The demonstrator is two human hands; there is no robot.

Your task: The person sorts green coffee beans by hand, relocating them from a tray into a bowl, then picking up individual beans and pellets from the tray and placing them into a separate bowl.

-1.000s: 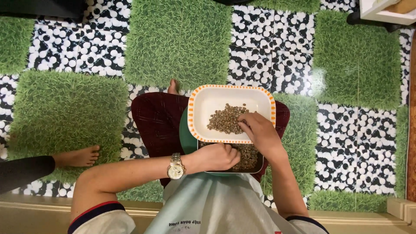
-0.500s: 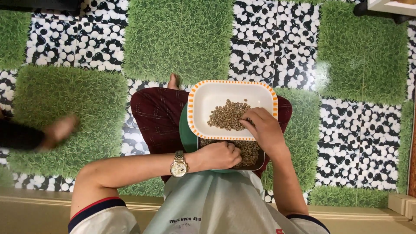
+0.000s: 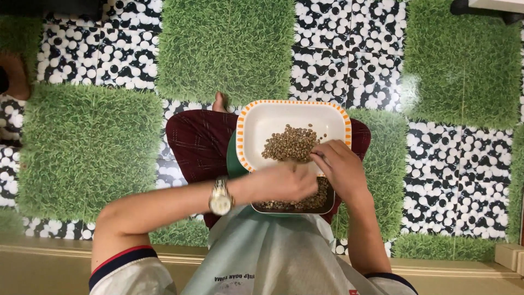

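A white rectangular dish (image 3: 256, 123) with an orange dashed rim rests on my lap and holds a pile of greenish-brown beans (image 3: 289, 143). Below it sits a darker tray (image 3: 295, 205) with more beans. My left hand (image 3: 284, 183), a gold wristwatch (image 3: 220, 198) on its wrist, is blurred over the seam between dish and tray, fingers curled; whether it holds beans is hidden. My right hand (image 3: 338, 169) rests at the dish's near right edge, fingertips pinched at the bean pile.
Dark red trousers (image 3: 196, 142) and a green round thing (image 3: 234, 164) lie under the dish. The floor has green grass mats (image 3: 87, 147) on black-and-white pebble tiles (image 3: 447, 164). Another person's foot (image 3: 13, 74) shows at the far left. A beige ledge (image 3: 43, 262) runs along the bottom.
My left hand rose from the lower tray toward the white dish, blurred in motion. The other person's foot moved up and left. My right hand stayed by the bean pile.
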